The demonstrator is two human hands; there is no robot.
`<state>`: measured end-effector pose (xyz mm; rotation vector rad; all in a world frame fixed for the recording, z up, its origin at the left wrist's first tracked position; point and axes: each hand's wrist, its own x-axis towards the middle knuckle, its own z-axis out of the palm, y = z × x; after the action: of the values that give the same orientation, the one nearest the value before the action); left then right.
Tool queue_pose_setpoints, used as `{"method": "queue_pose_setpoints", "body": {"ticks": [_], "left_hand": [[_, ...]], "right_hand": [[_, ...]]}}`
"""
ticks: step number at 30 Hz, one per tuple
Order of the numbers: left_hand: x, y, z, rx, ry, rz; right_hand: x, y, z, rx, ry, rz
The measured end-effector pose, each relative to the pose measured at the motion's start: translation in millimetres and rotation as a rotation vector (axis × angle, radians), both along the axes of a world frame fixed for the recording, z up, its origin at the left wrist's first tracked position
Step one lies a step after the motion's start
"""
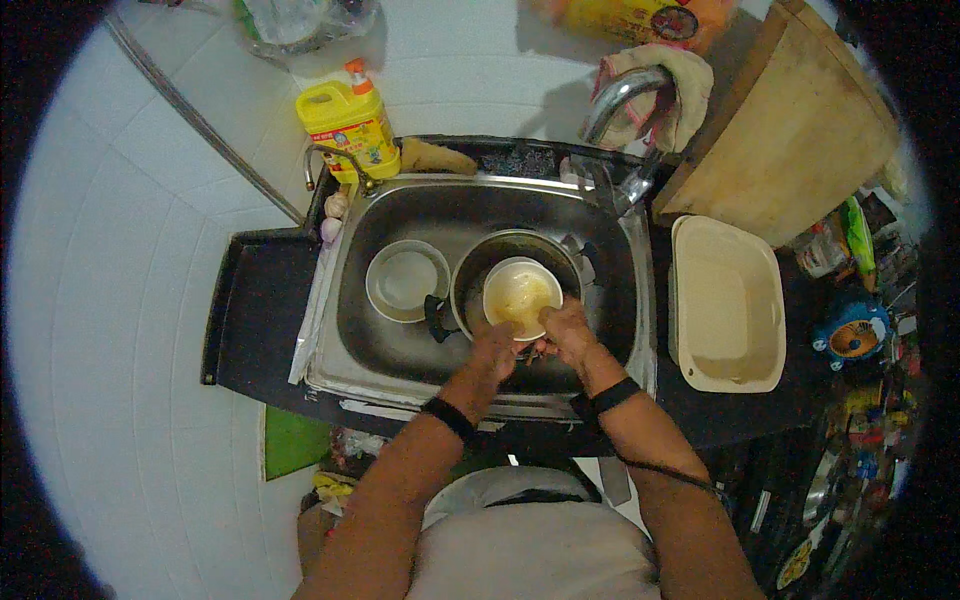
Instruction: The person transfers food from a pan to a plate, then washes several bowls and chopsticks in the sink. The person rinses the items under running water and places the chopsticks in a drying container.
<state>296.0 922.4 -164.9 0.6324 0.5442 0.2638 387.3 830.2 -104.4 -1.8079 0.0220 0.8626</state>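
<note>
Both my hands hold a small white bowl [523, 289] by its near rim, with yellowish liquid or residue inside it. My left hand [495, 349] grips the lower left of the rim, and my right hand [571, 328] the lower right. The bowl is over a metal pot [469, 262] with black side handles; whether it touches the pot I cannot tell. That pot stands in the stainless steel sink [390, 360]. To its left in the basin sits another pale round bowl [407, 281]. The fingers under the held bowl are partly hidden.
A yellow detergent jug [352, 135] with an orange top stands behind the sink, near garlic bulbs [335, 205]. The chrome faucet [622, 97] has a cloth [694, 97] draped over it. At right are a cream plastic basin [731, 300], a wooden board [795, 135] and a small blue fan [853, 334].
</note>
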Motion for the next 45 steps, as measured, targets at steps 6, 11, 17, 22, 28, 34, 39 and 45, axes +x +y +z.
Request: {"method": "queue_pose_setpoints", "body": {"ticks": [6,11,17,22,28,34,39,45], "left_hand": [[23.3,46.0,19.5,0.405,0.316,-0.243],[9.3,-11.6,8.1,0.053,0.124,0.015],[22.0,47.6,-0.7,0.237,0.294,-0.318],[14.6,-8.4,17.0,0.091,0.185,0.045],[14.6,43.5,27.1,0.193,0.239,-0.384],[24.4,35.8,4.6,1.335,-0.003,0.182],[41.7,66.8,20.3,1.686,-0.103,-0.315],[61.2,73.8,43.4,1.715,0.087,-0.609]], "right_hand": [[11.8,0.4,0.7,-0.042,-0.273,0.140],[1.7,8.2,-10.1,0.055,0.112,-0.046],[18.3,-2.2,-2.9,0.003,-0.318,0.217],[3.8,12.4,-15.2,0.177,0.197,-0.143],[19.8,-6.4,-6.7,0.021,-0.205,0.210],[4.5,1.3,-5.6,-0.022,-0.051,0.083],[0.3,-3.6,-9.4,-0.042,0.026,0.095],[-0.2,-1.5,4.1,-0.113,0.090,0.120]]}}
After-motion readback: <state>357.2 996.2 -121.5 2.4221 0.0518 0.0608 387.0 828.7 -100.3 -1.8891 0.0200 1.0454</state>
